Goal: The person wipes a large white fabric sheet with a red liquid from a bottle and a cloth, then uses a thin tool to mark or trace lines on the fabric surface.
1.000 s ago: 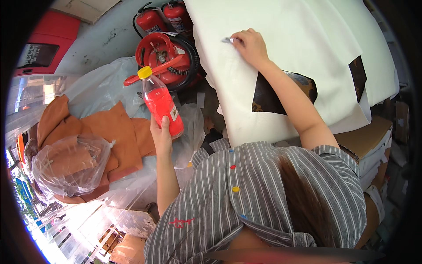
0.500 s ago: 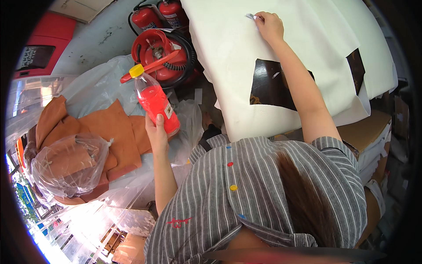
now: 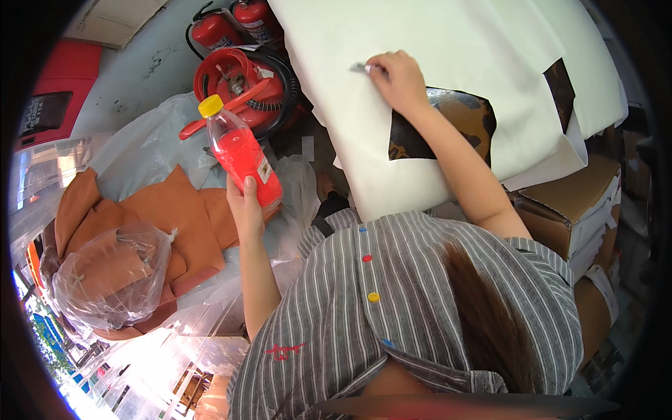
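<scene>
My left hand (image 3: 245, 203) is wrapped round a clear plastic bottle (image 3: 245, 157) with a yellow cap and red liquid inside, held tilted over the left side. My right hand (image 3: 399, 82) pinches a small pale grey piece (image 3: 360, 68), too small to make out its kind, close over a large white sheet (image 3: 336, 42). The sheet is draped over a table-like stack. Under my right forearm, a cut-out in it shows a dark, gold-patterned surface (image 3: 472, 119). Another dark opening (image 3: 560, 91) lies farther right.
Red fire extinguishers (image 3: 215, 31) and a red wheeled unit with a black hose (image 3: 287, 84) stand at the far left. Brown leather pieces (image 3: 164, 210) and a clear plastic bag (image 3: 115, 276) lie to my left. Cardboard boxes (image 3: 574, 196) sit beneath the sheet at right.
My right hand has moved nearer to me and leftward over the white sheet with the small piece. My left hand still holds the bottle; the whole view has shifted slightly.
</scene>
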Demonstrator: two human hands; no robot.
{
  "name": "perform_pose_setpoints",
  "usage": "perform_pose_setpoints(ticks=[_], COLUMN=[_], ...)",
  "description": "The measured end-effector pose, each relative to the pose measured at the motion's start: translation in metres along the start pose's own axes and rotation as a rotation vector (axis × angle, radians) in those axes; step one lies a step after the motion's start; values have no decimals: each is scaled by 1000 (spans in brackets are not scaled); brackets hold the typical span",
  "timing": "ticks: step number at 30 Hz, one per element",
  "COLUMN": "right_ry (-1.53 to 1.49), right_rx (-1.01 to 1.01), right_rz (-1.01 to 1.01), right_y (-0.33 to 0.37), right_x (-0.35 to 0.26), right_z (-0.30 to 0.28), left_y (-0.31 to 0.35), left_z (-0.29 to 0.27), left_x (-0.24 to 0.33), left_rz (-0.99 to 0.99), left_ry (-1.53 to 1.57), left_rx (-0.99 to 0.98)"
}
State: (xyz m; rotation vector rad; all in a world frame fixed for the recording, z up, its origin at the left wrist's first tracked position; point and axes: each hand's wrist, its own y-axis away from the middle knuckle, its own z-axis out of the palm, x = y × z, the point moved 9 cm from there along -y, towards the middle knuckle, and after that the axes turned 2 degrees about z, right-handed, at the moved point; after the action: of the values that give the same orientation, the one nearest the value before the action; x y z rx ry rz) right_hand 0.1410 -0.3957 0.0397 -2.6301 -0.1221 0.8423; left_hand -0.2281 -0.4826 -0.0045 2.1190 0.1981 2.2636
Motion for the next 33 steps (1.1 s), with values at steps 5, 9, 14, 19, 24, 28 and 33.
perform_pose_setpoints(ticks=[5,9,14,19,24,28,33], right_ry=[-104,100,-14,59,-36,-95,-33], right_rx=[-180,158,24,-51,31,-251,-144], right_rz=[-100,104,101,37,64,-21,-71], right_y=[37,-43,-26,-41,-71,-7,-68], right_x=[-60,46,15,-5,22,-14,-1], right_z=[18,-18,7,13,16,17,25], left_y=[-3,-10,-20,-33,-44,-42,-45], left_z=[-8,6,-2,-11,-22,-58,-62], left_x=[-19,-4,-1,4,-2,-3,-10], left_rz=[-43,-38,9,6,-4,27,-17], left_ry=[28,-2,-11,46,51,50,51], left_rx=[4,-43,-87,-80,-152,-86,-91])
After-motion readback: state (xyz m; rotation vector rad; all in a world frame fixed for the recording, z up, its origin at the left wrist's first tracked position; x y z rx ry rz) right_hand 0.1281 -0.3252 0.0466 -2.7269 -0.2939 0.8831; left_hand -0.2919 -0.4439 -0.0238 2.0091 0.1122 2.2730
